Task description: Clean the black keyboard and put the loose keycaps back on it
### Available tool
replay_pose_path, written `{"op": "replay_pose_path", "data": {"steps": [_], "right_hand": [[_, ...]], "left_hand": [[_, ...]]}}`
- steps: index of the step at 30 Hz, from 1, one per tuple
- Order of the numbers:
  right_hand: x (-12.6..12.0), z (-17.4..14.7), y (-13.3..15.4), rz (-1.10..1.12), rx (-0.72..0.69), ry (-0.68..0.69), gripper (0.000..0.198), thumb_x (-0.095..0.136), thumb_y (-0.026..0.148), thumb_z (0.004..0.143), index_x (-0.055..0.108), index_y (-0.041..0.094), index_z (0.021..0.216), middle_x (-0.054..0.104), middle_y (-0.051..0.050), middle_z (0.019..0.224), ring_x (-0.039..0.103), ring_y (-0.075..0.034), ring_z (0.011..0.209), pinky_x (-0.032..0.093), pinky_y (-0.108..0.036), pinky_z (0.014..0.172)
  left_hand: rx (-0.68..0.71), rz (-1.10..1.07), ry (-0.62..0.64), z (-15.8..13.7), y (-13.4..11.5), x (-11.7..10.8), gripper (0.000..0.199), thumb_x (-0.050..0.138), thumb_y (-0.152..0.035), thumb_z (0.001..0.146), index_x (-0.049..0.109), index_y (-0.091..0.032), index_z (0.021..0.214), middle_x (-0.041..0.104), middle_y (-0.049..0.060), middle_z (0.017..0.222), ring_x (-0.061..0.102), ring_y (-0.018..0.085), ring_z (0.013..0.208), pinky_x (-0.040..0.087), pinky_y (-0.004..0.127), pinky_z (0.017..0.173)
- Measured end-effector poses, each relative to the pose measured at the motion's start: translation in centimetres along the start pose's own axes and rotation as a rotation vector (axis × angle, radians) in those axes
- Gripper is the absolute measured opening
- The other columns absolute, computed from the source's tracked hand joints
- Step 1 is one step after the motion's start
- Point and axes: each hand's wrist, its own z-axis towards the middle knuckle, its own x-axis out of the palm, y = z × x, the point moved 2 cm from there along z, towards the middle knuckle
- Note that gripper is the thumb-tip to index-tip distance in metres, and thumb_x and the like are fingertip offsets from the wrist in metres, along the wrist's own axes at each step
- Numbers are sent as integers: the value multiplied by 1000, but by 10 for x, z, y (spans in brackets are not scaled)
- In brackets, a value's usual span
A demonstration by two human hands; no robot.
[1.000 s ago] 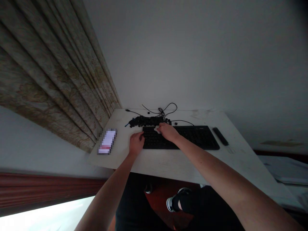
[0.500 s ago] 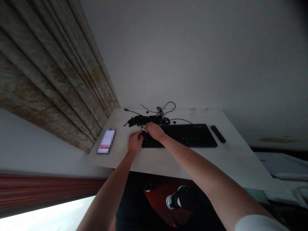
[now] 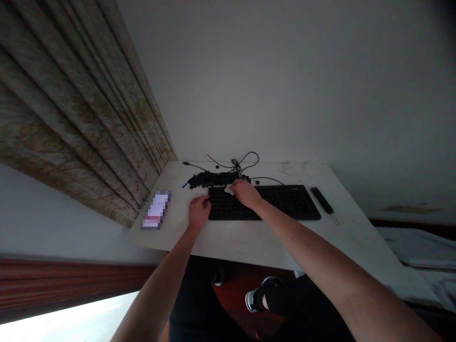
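A black keyboard (image 3: pixel 288 203) lies flat on the table, many of its keycaps apparently off on the left part. My left hand (image 3: pixel 199 212) grips its left edge, fingertips curled at the side. Between the fingers of my right hand (image 3: pixel 245 194) is a small white wipe (image 3: pixel 229 190), pressed against the keyboard's upper left area. Just behind the keyboard lies a heap of loose black keycaps (image 3: pixel 213 179). The right hand and forearm hide part of the keyboard's middle.
A phone (image 3: pixel 156 210) with a blurred screen lies at the table's left. Behind the keycaps runs a looped black cable (image 3: pixel 251 164). Right of the keyboard is a slim black tool (image 3: pixel 322 200) with thin wires at its end. Curtains (image 3: pixel 107 95) hang at the left; a wall stands behind.
My right hand has moved right along the keyboard's top edge with the white wipe, uncovering the upper left corner. My left hand stays at the left edge.
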Motion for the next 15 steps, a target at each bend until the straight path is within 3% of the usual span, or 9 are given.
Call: {"op": "replay_pose_path", "data": {"steps": [3,7,10,15], "right_hand": [[5,26,37,57,-70,-73,38,42,3,93,73,14,114,67,-13,117,56,-21,113,41,-28,97],[13,49,73,26,-82,6,32,45,7,93,74,12,105,67,-15,114,56,-22,111,44,-28,92],[14,47,72,-41,-75,16,31,45,8,94,74,11,102,66,-16,113,55,-24,111,46,-28,87],[8,25,39,-142,-70,10,31,45,6,93,74,12,104,67,-16,111,55,-24,107,46,-29,86]], "left_hand": [[6,-1,15,0,0,-2,27,58,-12,88,72,-18,110,74,8,108,67,21,103,48,41,103],[24,7,33,-1,0,-4,27,58,-12,88,72,-18,111,74,9,108,67,22,103,49,42,102],[24,3,25,-1,1,-4,28,58,-12,88,72,-18,112,74,8,109,67,22,104,48,42,103],[15,0,11,-1,2,-2,28,59,-12,88,72,-19,112,74,7,111,66,21,105,48,41,104]]}}
